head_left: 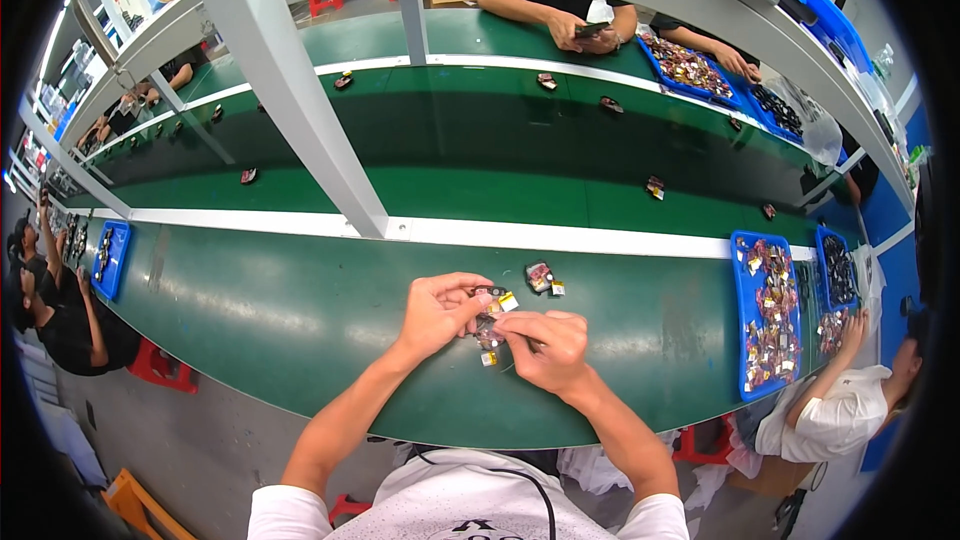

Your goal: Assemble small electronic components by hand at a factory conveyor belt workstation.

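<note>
My left hand (438, 314) pinches a small dark item (489, 291) with a yellow-and-white tag, above the green table (350, 340). From the right, the fingertips of my right hand (550, 348) close on a small clear packet (488, 335) just under it, where another yellow-and-white tag hangs. Whether these pieces are joined I cannot tell, since my fingers cover part of them. Just beyond my hands lies a similar dark-and-reddish small packet (539, 277) with its own tag.
On the right stand a blue tray (741, 320) of small packets and a blue bin (838, 265) of black pieces, near a person in white. A grey post (300, 90) rises ahead. Beyond the white rail (560, 234), a green conveyor (480, 180) bears scattered packets. Other people sit around.
</note>
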The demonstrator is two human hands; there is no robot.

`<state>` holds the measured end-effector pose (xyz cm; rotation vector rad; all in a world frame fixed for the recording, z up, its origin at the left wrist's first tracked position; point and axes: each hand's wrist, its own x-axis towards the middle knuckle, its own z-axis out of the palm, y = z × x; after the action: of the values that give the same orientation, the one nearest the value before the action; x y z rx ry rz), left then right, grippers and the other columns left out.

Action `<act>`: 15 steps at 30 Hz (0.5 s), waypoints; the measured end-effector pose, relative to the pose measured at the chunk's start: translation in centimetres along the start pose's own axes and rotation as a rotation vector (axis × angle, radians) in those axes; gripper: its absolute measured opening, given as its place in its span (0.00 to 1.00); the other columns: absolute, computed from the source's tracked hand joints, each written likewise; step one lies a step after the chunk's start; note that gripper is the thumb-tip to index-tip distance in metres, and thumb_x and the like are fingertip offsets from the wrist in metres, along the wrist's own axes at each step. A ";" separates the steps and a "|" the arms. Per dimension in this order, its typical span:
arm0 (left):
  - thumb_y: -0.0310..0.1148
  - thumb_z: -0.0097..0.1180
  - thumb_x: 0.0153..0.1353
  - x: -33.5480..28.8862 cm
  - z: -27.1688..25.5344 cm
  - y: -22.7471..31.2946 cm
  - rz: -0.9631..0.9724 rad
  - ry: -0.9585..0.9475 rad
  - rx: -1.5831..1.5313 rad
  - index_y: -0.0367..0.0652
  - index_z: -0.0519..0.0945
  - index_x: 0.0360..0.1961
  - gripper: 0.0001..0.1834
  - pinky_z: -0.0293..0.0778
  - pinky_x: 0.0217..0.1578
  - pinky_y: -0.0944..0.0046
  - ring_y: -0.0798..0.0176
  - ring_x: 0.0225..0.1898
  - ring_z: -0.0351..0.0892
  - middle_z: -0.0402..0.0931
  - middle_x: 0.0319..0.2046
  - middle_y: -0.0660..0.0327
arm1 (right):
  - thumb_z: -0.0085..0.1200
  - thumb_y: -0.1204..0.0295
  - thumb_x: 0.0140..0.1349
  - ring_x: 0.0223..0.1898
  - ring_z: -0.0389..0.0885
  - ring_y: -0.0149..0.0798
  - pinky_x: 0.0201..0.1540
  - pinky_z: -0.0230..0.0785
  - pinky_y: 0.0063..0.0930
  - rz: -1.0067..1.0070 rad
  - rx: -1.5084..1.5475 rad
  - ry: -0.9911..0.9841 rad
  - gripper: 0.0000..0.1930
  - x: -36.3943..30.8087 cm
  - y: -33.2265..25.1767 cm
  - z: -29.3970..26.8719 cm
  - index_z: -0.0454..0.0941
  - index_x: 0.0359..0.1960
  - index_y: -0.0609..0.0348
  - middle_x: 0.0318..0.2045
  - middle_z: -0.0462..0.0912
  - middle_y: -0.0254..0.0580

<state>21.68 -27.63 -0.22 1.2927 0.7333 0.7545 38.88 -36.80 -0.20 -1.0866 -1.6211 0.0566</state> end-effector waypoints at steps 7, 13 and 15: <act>0.20 0.61 0.62 0.3 1.7 0.1 -0.001 0.122 0.129 0.29 0.84 0.43 0.09 0.69 0.18 0.74 0.76 0.18 0.76 0.83 0.24 0.61 | 0.67 0.82 0.45 0.14 0.72 0.33 0.18 0.61 0.26 -0.042 -0.091 0.011 0.10 -0.6 0.6 -0.1 0.85 0.29 0.53 0.28 0.88 0.32; 0.20 0.60 0.63 0.7 2.7 0.0 0.133 0.158 0.438 0.29 0.83 0.45 0.10 0.71 0.18 0.75 0.77 0.20 0.75 0.82 0.25 0.62 | 0.66 0.83 0.46 0.15 0.74 0.33 0.18 0.61 0.26 -0.051 -0.110 0.042 0.10 -0.3 0.5 -0.6 0.84 0.30 0.55 0.28 0.88 0.33; 0.21 0.62 0.62 0.6 3.1 0.6 0.112 0.159 0.378 0.30 0.83 0.46 0.11 0.70 0.18 0.74 0.77 0.19 0.75 0.81 0.23 0.62 | 0.66 0.83 0.46 0.15 0.76 0.33 0.18 0.61 0.25 -0.041 -0.087 0.073 0.09 -0.2 0.6 -0.5 0.84 0.29 0.55 0.28 0.88 0.34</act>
<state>24.52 -28.75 0.72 1.6377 0.9707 0.8419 39.70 -36.85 -0.54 -1.1082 -1.5921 -0.0803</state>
